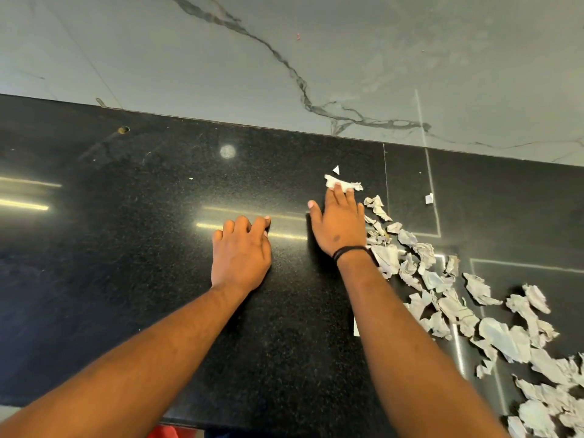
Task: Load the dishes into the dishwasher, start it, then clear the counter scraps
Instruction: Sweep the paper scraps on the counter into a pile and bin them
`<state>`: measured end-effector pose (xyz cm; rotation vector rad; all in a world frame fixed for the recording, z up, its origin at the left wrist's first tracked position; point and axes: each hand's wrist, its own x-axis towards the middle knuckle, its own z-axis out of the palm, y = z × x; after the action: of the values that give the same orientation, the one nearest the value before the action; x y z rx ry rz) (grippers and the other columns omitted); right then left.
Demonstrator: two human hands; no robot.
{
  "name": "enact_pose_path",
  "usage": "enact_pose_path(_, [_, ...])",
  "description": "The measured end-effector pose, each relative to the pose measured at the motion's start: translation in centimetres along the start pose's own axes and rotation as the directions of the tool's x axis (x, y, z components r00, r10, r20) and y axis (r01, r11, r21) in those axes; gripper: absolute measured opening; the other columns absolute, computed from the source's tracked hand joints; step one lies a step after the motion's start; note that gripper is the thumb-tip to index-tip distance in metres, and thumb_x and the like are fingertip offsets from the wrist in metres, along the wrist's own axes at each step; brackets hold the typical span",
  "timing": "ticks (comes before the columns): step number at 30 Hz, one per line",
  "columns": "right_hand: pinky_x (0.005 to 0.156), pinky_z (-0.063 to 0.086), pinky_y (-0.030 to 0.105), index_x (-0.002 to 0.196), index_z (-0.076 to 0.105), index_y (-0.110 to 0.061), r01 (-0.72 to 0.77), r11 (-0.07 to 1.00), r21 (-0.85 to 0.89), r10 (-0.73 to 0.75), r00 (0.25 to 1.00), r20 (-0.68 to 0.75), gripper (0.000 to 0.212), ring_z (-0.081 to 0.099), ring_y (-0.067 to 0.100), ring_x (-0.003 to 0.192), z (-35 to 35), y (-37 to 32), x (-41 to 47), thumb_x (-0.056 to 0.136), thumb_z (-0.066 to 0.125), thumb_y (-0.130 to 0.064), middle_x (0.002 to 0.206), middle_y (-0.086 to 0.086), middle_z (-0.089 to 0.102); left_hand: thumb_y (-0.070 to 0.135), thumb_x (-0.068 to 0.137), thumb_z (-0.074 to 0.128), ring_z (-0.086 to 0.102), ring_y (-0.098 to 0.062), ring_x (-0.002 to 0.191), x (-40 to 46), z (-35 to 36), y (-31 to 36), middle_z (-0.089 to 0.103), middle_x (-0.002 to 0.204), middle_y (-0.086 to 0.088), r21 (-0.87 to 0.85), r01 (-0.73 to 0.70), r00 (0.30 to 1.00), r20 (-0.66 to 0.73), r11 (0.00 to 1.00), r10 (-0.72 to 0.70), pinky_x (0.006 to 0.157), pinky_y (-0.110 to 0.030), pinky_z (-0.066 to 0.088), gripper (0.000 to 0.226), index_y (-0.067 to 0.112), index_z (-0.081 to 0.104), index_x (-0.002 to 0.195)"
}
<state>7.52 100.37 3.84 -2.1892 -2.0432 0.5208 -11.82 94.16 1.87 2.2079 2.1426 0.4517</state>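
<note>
Several crumpled white paper scraps (448,298) lie in a band across the right side of the black counter (126,248), running from mid-counter down to the lower right corner. My right hand (339,222) lies flat on the counter with straight fingers, and its fingertips press on one white scrap (343,182) near the wall. My left hand (241,251) rests on the counter to the left, fingers loosely curled, holding nothing. No dishes and no dishwasher are in view.
A grey marble wall (284,58) rises behind the counter. A tiny triangular scrap (336,169) lies just beyond my right fingertips, and another small piece (428,199) sits further right. A small dark blob (123,130) sits at the back left.
</note>
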Motion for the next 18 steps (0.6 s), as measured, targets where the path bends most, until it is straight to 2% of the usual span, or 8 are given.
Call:
enact_pose_path(4, [0.122,0.019,0.05,0.15,0.04,-0.01,-0.165,0.985,0.057,0.173,0.971,-0.163,0.069,0.021,0.03,0.15,0.7,2.5,-4.1,0.102,0.024,-0.056,0.16,0.008,0.033,0.029,0.099,0.051,0.041,-0.019,0.081,0.0,0.1,0.0,0.049,0.09,0.0,0.008,0.002,1.0,-0.008,1.0,-0.002,0.073,-0.035,0.028,0.023,0.024,0.059,0.12])
enact_pose_path(7, [0.103,0.042,0.045,0.122,0.065,-0.008,-0.219,0.962,0.162,0.267,0.877,-0.4,0.061,0.051,0.032,0.12,0.6,3.5,-5.8,0.097,0.033,-0.053,0.126,0.013,0.064,0.03,0.099,0.05,0.041,-0.019,0.082,0.0,0.1,0.0,0.049,0.091,0.0,0.017,0.003,1.0,-0.005,1.0,-0.003,0.074,-0.034,0.028,0.023,0.024,0.058,0.12])
enact_pose_path(9, [0.091,0.046,0.045,0.111,0.068,-0.006,-0.179,0.96,0.215,0.269,0.806,-0.527,0.046,0.051,0.032,0.107,0.3,3.3,-5.6,0.096,0.045,-0.044,0.115,0.015,0.063,0.03,0.1,0.049,0.041,-0.019,0.082,0.0,0.1,0.1,0.048,0.091,0.001,0.015,0.006,1.0,0.001,1.0,-0.006,0.074,-0.034,0.028,0.023,0.025,0.058,0.12])
enact_pose_path(10, [0.093,0.046,0.046,0.112,0.068,-0.006,-0.132,0.97,0.205,0.227,0.801,-0.555,0.041,0.051,0.033,0.109,0.1,2.9,-5.1,0.096,0.049,-0.039,0.119,0.016,0.061,0.03,0.1,0.049,0.04,-0.018,0.082,0.0,0.0,0.1,0.047,0.091,0.001,0.014,0.006,1.0,0.004,1.0,-0.006,0.074,-0.035,0.028,0.022,0.025,0.057,0.119])
enact_pose_path(12, [0.107,0.041,0.048,0.12,0.065,-0.005,-0.004,0.987,0.158,0.089,0.842,-0.532,0.036,0.047,0.036,0.126,-0.3,1.8,-3.4,0.099,0.049,-0.03,0.136,0.019,0.054,0.03,0.1,0.048,0.038,-0.018,0.082,0.0,0.0,0.0,0.046,0.09,0.001,0.015,0.01,1.0,0.005,1.0,-0.01,0.074,-0.035,0.028,0.02,0.024,0.056,0.118])
enact_pose_path(14, [0.118,0.03,0.048,0.133,0.057,-0.005,0.111,0.989,0.094,-0.06,0.902,-0.428,0.039,0.034,0.037,0.143,-0.7,0.6,-1.3,0.102,0.045,-0.026,0.152,0.017,0.041,0.03,0.1,0.049,0.038,-0.018,0.082,0.0,-0.1,0.1,0.046,0.09,0.0,0.013,0.012,1.0,0.004,1.0,-0.012,0.074,-0.035,0.028,0.019,0.023,0.056,0.116])
enact_pose_path(16, [0.122,0.022,0.05,0.146,0.044,-0.008,0.183,0.983,0.012,-0.173,0.945,-0.278,0.046,0.017,0.036,0.15,-0.8,-0.3,0.9,0.103,0.043,-0.025,0.163,0.012,0.024,0.029,0.099,0.05,0.04,-0.019,0.082,0.0,0.0,0.2,0.048,0.09,-0.001,0.012,0.014,1.0,0.003,1.0,-0.014,0.074,-0.035,0.029,0.019,0.023,0.057,0.116])
enact_pose_path(18, [0.122,0.018,0.053,0.153,0.031,-0.011,0.201,0.977,-0.065,-0.208,0.97,-0.123,0.052,0.005,0.036,0.152,-0.7,-0.4,2.8,0.104,0.042,-0.027,0.167,0.008,0.009,0.03,0.1,0.05,0.04,-0.019,0.083,0.0,0.0,0.2,0.049,0.091,-0.001,0.007,0.015,1.0,0.006,1.0,-0.015,0.075,-0.035,0.028,0.021,0.025,0.057,0.118])
